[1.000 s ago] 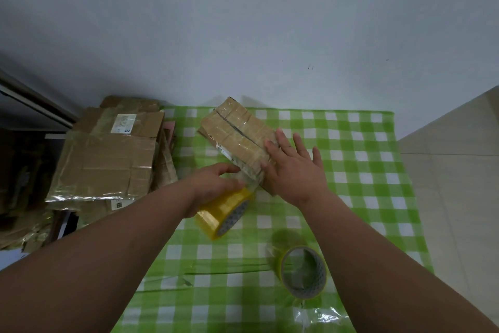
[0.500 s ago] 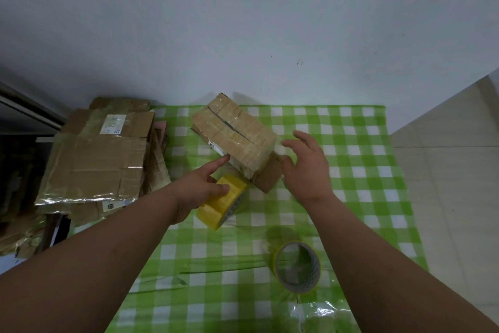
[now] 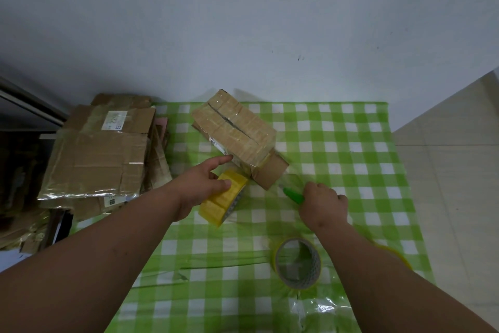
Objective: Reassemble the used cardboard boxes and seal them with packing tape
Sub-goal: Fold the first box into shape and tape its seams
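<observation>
A brown cardboard box (image 3: 234,132), wrapped in clear tape, sits tilted at the far middle of the green-and-white checked tablecloth (image 3: 351,159). The left hand (image 3: 201,188) grips a yellow roll of packing tape (image 3: 222,201) just beside the box's near end, forefinger reaching to the box. The right hand (image 3: 324,204) is curled around a green-handled tool (image 3: 293,195). A second tape roll (image 3: 298,262) lies nearer. Flattened cardboard sheets (image 3: 94,159) are stacked at the left.
</observation>
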### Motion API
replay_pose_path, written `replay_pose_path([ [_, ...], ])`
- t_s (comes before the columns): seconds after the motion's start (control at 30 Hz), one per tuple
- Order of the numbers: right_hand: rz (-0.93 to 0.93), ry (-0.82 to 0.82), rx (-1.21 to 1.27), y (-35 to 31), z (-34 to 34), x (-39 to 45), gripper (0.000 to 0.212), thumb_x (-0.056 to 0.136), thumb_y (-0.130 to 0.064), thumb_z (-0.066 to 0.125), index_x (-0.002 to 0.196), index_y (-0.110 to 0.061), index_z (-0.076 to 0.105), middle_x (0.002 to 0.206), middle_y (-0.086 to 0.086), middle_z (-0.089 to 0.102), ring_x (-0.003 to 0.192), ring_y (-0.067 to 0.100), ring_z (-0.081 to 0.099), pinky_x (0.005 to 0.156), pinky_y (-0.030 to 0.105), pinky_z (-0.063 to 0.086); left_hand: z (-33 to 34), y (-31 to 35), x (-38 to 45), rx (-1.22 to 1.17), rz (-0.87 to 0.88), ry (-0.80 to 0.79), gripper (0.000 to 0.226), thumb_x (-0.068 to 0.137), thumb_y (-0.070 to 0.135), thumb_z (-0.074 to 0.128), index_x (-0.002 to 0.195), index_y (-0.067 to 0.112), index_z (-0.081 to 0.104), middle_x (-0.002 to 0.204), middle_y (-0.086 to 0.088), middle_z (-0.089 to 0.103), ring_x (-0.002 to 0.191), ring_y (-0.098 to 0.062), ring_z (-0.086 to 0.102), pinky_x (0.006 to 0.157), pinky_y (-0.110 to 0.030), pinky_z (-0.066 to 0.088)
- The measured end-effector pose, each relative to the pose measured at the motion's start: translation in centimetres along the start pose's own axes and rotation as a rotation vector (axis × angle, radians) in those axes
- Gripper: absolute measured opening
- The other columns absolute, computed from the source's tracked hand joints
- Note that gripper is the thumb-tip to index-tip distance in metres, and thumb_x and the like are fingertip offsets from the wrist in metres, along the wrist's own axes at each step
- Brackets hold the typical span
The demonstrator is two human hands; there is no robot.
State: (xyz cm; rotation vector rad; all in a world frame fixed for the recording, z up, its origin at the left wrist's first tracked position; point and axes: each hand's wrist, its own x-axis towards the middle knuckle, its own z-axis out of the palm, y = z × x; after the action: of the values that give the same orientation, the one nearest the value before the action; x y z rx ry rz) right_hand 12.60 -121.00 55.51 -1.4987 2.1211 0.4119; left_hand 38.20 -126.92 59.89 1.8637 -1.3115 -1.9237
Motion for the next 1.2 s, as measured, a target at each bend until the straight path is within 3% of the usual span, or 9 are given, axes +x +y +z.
replay_pose_path([
  [0.13,0.022,0.033,0.322,-0.1,-0.4,-0.2,0.01,0.09,-0.009,0.045,0.099,-0.012,0.042,0.102,0.01,0.06,0.093,0.034,0.058,0.08,0.041,0.048,0.0,-0.2,0.1,0.009,-0.011,0.011,0.04,0.093,0.022,0.068,0.117,0.052,0.058,0.123,-0.01,0.06,0.109,-0.029,0.061,0.091,-0.044,0.048],
  [0.23,-0.036,0.164,0.615,-1.3,-1.7,-1.3,0.011,0.092,-0.011,0.05,0.096,-0.013,0.039,0.076,0.003,0.053,0.07,0.03,0.053,0.059,0.035,0.039,0.0,-0.4,0.3,0.005,0.003,0.022,0.037,0.094,0.023,0.066,0.12,0.049,0.061,0.125,-0.009,0.06,0.11,-0.029,0.061,0.092,-0.045,0.049],
  [0.33,-0.237,0.252,0.713,-3.2,-3.1,-3.4,0.017,0.093,-0.011,0.052,0.094,-0.018,0.037,0.069,-0.002,0.049,0.06,0.023,0.05,0.049,0.031,0.029,0.0,-0.5,0.2,0.001,0.017,0.037,0.034,0.096,0.022,0.063,0.12,0.047,0.062,0.124,-0.009,0.06,0.11,-0.029,0.06,0.088,-0.042,0.049],
  [0.5,-0.421,0.215,0.605,-5.2,-3.4,-4.9,0.011,0.098,-0.026,0.052,0.101,-0.023,0.042,0.073,-0.005,0.053,0.068,0.027,0.057,0.056,0.037,0.039,0.2,-0.4,0.0,0.02,0.042,0.052,0.036,0.096,0.022,0.063,0.123,0.046,0.06,0.125,-0.009,0.057,0.106,-0.023,0.06,0.076,-0.031,0.045],
  [0.7,-0.485,0.196,0.437,-6.3,-3.3,-4.9,0.018,0.099,-0.028,0.048,0.114,-0.017,0.05,0.086,0.008,0.066,0.078,0.035,0.062,0.063,0.043,0.048,0.6,-0.2,-0.1,0.004,0.097,0.096,0.034,0.095,0.016,0.064,0.112,0.046,0.062,0.133,0.0,0.054,0.117,-0.022,0.057,0.103,-0.04,0.047],
  [0.83,-0.538,0.274,0.298,-6.8,-3.4,-4.6,0.022,0.098,-0.026,0.046,0.115,-0.015,0.053,0.086,0.012,0.067,0.076,0.039,0.062,0.056,0.038,0.036,0.6,-0.4,0.1,-0.014,0.077,0.091,0.036,0.093,0.018,0.066,0.113,0.048,0.062,0.133,0.003,0.06,0.12,-0.024,0.057,0.106,-0.048,0.046],
  [0.93,-0.565,0.315,0.245,-7.1,-3.9,-4.6,0.019,0.098,-0.023,0.045,0.113,-0.013,0.054,0.083,0.011,0.066,0.07,0.038,0.06,0.053,0.034,0.029,0.6,-0.5,0.3,-0.049,0.062,0.089,0.035,0.094,0.016,0.065,0.118,0.041,0.061,0.132,0.004,0.06,0.116,-0.023,0.059,0.101,-0.044,0.048],
  [1.03,-0.541,0.316,0.196,-7.5,-4.2,-4.5,0.015,0.098,-0.02,0.044,0.11,-0.016,0.051,0.079,0.005,0.06,0.064,0.032,0.051,0.047,0.033,0.022,0.7,-0.3,0.2,-0.095,0.053,0.09,0.033,0.095,0.012,0.063,0.119,0.034,0.061,0.128,0.005,0.062,0.108,-0.021,0.063,0.084,-0.034,0.052],
  [1.2,-0.498,0.337,0.244,-7.9,-4.0,-4.3,0.01,0.097,-0.02,0.044,0.104,-0.018,0.051,0.085,0.007,0.061,0.073,0.035,0.06,0.056,0.034,0.033,0.7,-0.2,0.2,-0.111,0.049,0.089,0.033,0.095,0.011,0.063,0.12,0.032,0.061,0.127,0.006,0.062,0.108,-0.021,0.063,0.085,-0.034,0.051],
])
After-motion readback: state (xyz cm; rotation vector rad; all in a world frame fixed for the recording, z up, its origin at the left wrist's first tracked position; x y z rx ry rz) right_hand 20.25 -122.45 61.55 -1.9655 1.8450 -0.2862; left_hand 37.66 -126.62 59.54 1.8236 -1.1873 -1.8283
